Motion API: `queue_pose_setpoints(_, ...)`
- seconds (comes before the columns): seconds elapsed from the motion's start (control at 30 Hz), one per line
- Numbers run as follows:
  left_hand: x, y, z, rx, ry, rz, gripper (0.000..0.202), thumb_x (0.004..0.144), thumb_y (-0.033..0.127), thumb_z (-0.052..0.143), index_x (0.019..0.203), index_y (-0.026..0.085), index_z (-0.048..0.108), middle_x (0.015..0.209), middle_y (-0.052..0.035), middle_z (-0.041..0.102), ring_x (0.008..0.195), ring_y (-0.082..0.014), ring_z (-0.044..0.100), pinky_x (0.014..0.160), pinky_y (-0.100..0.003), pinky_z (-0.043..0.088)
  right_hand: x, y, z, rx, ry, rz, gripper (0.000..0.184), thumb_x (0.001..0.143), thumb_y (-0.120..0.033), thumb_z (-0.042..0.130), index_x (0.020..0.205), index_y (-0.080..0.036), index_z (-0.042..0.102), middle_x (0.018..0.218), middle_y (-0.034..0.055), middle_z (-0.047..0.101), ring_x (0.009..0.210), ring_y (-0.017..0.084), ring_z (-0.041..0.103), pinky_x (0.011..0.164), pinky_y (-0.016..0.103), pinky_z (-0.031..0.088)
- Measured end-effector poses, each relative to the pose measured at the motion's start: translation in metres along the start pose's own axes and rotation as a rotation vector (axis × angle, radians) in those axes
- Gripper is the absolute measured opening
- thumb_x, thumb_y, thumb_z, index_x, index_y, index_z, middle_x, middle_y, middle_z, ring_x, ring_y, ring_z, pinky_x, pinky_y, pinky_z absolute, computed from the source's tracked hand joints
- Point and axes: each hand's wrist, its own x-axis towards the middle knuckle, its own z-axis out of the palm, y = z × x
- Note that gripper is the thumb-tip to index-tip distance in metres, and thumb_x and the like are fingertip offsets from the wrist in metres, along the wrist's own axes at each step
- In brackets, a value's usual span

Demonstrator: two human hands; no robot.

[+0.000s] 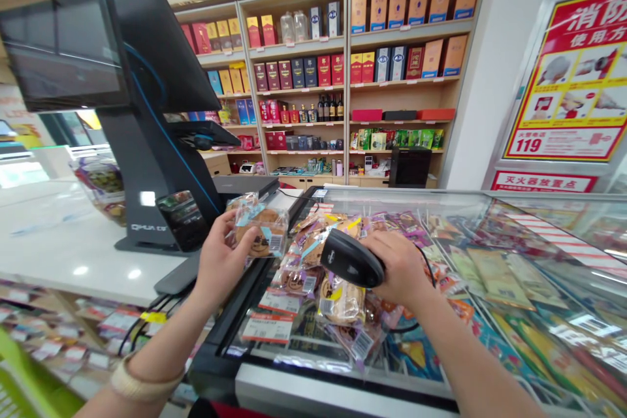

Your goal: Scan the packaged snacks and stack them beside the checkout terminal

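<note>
My left hand (219, 262) grips a clear packet of brown cookies (258, 230), its barcode label turned toward the right. My right hand (402, 268) is closed round a black handheld barcode scanner (350, 258), whose head points left at the packet from a short gap. Both hands hover over the glass lid of a chest freezer (490, 209). Under the scanner, several more wrapped cookie and bread packets (337, 300) lie in a heap on the glass.
A black checkout terminal (147, 144) with two screens stands on the white counter (59, 241) at left, cables hanging off the edge. Shelves of boxed goods and bottles (343, 78) line the back wall. A red fire-safety poster (573, 78) hangs at right.
</note>
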Motion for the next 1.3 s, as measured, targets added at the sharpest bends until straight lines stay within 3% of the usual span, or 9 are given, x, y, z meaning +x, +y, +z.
queue_pose_setpoints(0.23,-0.012,0.015,0.024,-0.017,0.042,0.18,0.049,0.079,0.041,0.064,0.12,0.018,0.049,0.11,-0.0102,0.062,0.095,-0.0221,0.067,0.081,-0.036,0.058,0.001,-0.004,0.002,0.037,-0.123,0.037,0.033,0.062,-0.02,0.058,0.095,-0.02,0.063,0.083,0.0035,0.066,0.075,0.019,0.056,0.067,0.031,0.031)
queue_pose_setpoints(0.53,-0.014,0.019,0.032,-0.022,0.042,0.197,0.05,0.08,0.04,0.063,0.122,0.017,0.048,0.112,-0.0111,0.06,0.098,-0.0224,0.066,0.083,-0.036,0.057,0.001,-0.005,0.005,0.048,-0.17,0.066,0.03,0.064,-0.022,0.059,0.094,-0.021,0.063,0.083,0.0028,0.066,0.075,0.019,0.058,0.068,0.031,0.033)
queue_pose_setpoints(0.67,-0.015,0.022,0.032,-0.038,0.032,0.139,0.051,0.079,0.042,0.063,0.121,0.018,0.048,0.115,-0.0109,0.062,0.102,-0.0238,0.065,0.086,-0.038,0.056,0.002,-0.004,0.004,0.021,-0.1,0.054,0.027,0.066,-0.024,0.059,0.092,-0.02,0.063,0.08,0.003,0.065,0.073,0.019,0.057,0.066,0.031,0.033)
queue_pose_setpoints(0.83,-0.012,0.012,0.04,-0.231,-0.011,-0.101,0.055,0.076,0.045,0.065,0.122,0.019,0.048,0.11,-0.0096,0.066,0.096,-0.0235,0.067,0.082,-0.037,0.056,-0.002,0.009,0.001,-0.044,0.127,0.105,0.025,0.072,-0.029,0.057,0.095,-0.019,0.062,0.082,0.0055,0.065,0.076,0.021,0.058,0.068,0.031,0.037)
queue_pose_setpoints(1.0,-0.011,0.0,0.071,-0.408,-0.031,-0.352,0.06,0.075,0.039,0.064,0.127,0.017,0.044,0.096,-0.0062,0.066,0.081,-0.0181,0.067,0.072,-0.032,0.055,-0.008,0.027,-0.002,-0.125,0.295,0.204,0.015,0.072,-0.026,0.056,0.086,-0.021,0.059,0.073,0.004,0.06,0.07,0.021,0.056,0.063,0.031,0.038)
queue_pose_setpoints(1.1,-0.01,0.001,0.098,-0.386,-0.086,-0.411,0.06,0.08,0.038,0.058,0.133,0.016,0.042,0.093,-0.0059,0.066,0.079,-0.018,0.066,0.072,-0.032,0.054,-0.011,0.035,-0.002,-0.15,0.327,0.236,0.014,0.071,-0.025,0.056,0.085,-0.021,0.058,0.075,0.0048,0.061,0.071,0.022,0.057,0.064,0.031,0.039)
queue_pose_setpoints(1.2,-0.007,0.006,0.122,-0.282,-0.196,-0.352,0.053,0.084,0.035,0.051,0.132,0.013,0.047,0.105,-0.0116,0.067,0.097,-0.0224,0.065,0.085,-0.037,0.052,-0.013,0.039,-0.001,-0.167,0.326,0.253,0.016,0.072,-0.026,0.056,0.087,-0.02,0.059,0.076,0.0049,0.062,0.072,0.022,0.058,0.064,0.032,0.04)
queue_pose_setpoints(1.3,-0.003,0.012,0.138,-0.033,-0.288,-0.181,0.046,0.085,0.033,0.049,0.126,0.014,0.056,0.122,-0.0158,0.063,0.116,-0.0275,0.058,0.101,-0.042,0.043,-0.015,0.04,0.0,-0.187,0.315,0.253,0.019,0.072,-0.027,0.057,0.09,-0.02,0.06,0.077,0.0053,0.062,0.072,0.022,0.058,0.064,0.032,0.04)
